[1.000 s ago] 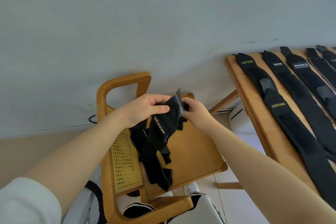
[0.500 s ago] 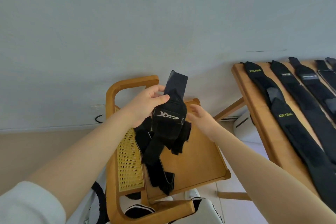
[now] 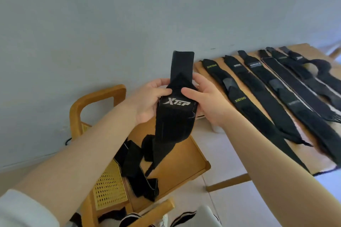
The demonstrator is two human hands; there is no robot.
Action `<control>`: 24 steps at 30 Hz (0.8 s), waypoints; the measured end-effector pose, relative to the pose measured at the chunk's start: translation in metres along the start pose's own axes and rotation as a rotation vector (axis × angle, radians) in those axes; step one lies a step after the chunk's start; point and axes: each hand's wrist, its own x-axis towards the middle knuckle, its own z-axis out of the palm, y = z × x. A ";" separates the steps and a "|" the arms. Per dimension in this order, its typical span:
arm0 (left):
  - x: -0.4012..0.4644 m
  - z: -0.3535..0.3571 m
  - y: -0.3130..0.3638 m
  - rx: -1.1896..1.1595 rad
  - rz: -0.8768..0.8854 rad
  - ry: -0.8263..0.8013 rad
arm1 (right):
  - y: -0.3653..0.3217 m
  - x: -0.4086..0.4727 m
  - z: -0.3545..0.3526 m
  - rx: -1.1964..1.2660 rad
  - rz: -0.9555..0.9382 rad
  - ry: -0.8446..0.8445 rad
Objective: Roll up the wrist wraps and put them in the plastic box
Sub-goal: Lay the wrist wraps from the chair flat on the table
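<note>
both hands (image 3: 177, 101) hold the black wrist wrap (image 3: 175, 116) above the chair (image 3: 184, 164).

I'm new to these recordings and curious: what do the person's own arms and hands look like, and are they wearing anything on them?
Both hands, the left hand and right hand, are bare: no gloves, rings or watch show. Both forearms are uncovered too. Only a white sleeve shows, at the left arm's upper end in the lower corner of the view.

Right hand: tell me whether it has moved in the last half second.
Yes. The right hand has gone up off the wooden chair seat and closed in on the XTEP wrist wrap, gripping its right edge opposite the left hand.
</note>
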 end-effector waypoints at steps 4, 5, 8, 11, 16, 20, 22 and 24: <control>-0.003 0.055 -0.001 0.070 -0.021 -0.200 | -0.006 -0.037 -0.039 0.199 0.003 0.047; -0.004 0.069 -0.002 0.085 -0.033 -0.244 | -0.007 -0.048 -0.050 0.201 0.012 0.065; -0.003 0.112 -0.007 0.147 -0.033 -0.290 | -0.012 -0.084 -0.087 0.167 0.040 0.133; -0.004 0.168 -0.019 0.185 -0.050 -0.340 | -0.018 -0.128 -0.132 0.164 0.063 0.178; -0.008 0.263 -0.043 0.277 -0.167 -0.516 | -0.026 -0.198 -0.211 0.109 0.144 0.099; -0.003 0.337 -0.058 0.270 -0.221 -0.614 | -0.029 -0.245 -0.278 0.096 0.175 0.114; 0.006 0.374 -0.070 0.335 -0.204 -0.585 | -0.029 -0.266 -0.311 0.084 0.184 0.148; 0.019 0.408 -0.084 0.407 -0.159 -0.494 | -0.028 -0.283 -0.341 0.063 0.199 0.184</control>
